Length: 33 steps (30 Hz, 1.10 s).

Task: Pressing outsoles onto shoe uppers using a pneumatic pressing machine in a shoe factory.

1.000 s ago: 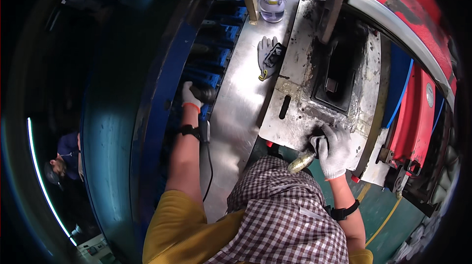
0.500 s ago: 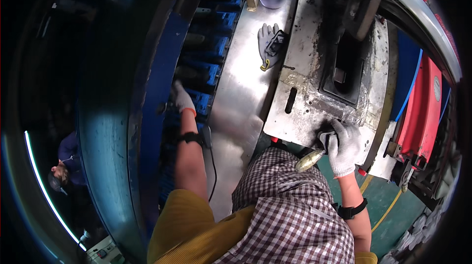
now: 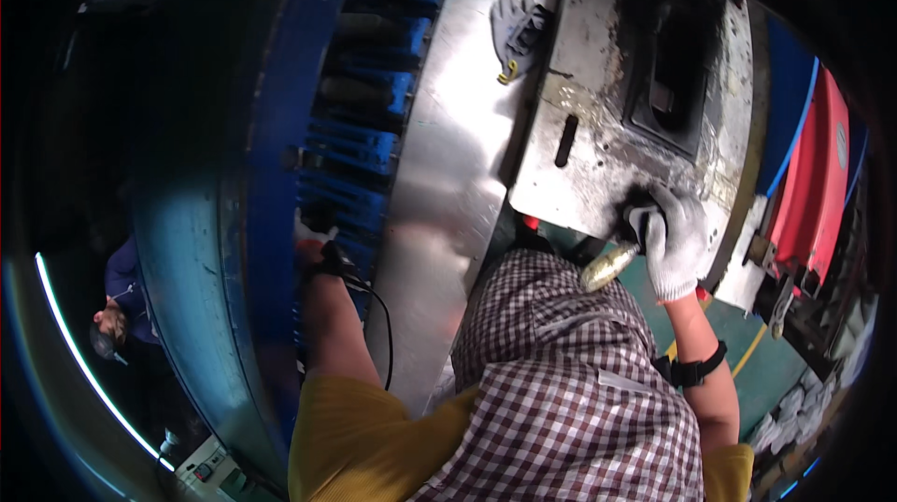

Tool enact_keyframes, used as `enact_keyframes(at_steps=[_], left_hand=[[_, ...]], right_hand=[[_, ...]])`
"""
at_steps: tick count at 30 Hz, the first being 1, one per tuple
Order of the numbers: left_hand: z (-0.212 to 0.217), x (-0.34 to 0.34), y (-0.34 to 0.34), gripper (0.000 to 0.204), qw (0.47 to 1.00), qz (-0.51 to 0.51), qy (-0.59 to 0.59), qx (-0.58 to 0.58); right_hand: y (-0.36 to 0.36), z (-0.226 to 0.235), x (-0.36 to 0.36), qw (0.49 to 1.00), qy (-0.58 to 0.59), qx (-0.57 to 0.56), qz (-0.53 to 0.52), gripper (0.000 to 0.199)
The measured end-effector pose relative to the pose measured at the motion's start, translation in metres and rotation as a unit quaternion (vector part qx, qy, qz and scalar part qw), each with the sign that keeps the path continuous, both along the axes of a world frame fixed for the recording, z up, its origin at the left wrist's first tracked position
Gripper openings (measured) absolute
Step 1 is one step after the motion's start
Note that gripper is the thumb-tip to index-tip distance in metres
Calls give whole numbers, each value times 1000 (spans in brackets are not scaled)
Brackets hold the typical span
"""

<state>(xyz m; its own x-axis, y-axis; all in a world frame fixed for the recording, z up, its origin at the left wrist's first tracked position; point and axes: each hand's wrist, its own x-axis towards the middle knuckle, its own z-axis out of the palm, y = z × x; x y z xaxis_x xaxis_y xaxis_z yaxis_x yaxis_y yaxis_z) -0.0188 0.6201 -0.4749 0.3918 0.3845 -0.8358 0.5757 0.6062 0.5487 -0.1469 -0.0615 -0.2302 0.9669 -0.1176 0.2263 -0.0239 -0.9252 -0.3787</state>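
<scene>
My right hand (image 3: 677,239), in a white knit glove, rests at the near edge of a stained metal plate (image 3: 537,180). Its fingers are curled around a tool with a stubby yellowish handle (image 3: 607,267) that slants toward my apron; the tool's other end is dark and partly covered by the fingers. My left hand (image 3: 313,233), also gloved, reaches into shadow beside a blue slotted rack (image 3: 350,142). Darkness hides its fingers, and a dark shape lies close to it. Dark rounded pieces (image 3: 355,91) sit between the rack's slats.
A smooth metal strip (image 3: 439,175) runs between rack and plate, with a grey glove (image 3: 514,30) lying on it. The plate has a dark rectangular opening (image 3: 668,91). A red machine part (image 3: 808,184) stands at right. Another person (image 3: 121,301) is at far left, beyond the blue-green machine body (image 3: 187,268).
My left hand has drawn nearer to me along the rack, into deeper shadow. The right hand keeps its hold on the tool at the plate's edge. The view has shifted.
</scene>
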Motion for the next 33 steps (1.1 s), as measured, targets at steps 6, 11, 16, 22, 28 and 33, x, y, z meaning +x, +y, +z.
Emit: enact_keyframes(at_steps=[6,11,16,22,28,33], left_hand=[[49,-58,-25,31,988,87,-122,-29],[71,-121,-75,39,923,198,-222,-243],[132,-123,-221,28,958,93,-214,-165],[172,-126,-318,19,911,-157,-333,-185],[274,-92,-448,74,819,-330,-378,-278],[309,-70,-502,87,766,-465,-424,133]], right_hand=[[0,6,0,999,-11,37,-6,33],[1,3,2,998,-15,53,21,31],[-8,-1,-7,998,-2,68,13,27],[-29,19,10,988,-1,93,126,41],[13,101,27,815,405,405,84,84],[-26,71,38,577,111,806,74,73]])
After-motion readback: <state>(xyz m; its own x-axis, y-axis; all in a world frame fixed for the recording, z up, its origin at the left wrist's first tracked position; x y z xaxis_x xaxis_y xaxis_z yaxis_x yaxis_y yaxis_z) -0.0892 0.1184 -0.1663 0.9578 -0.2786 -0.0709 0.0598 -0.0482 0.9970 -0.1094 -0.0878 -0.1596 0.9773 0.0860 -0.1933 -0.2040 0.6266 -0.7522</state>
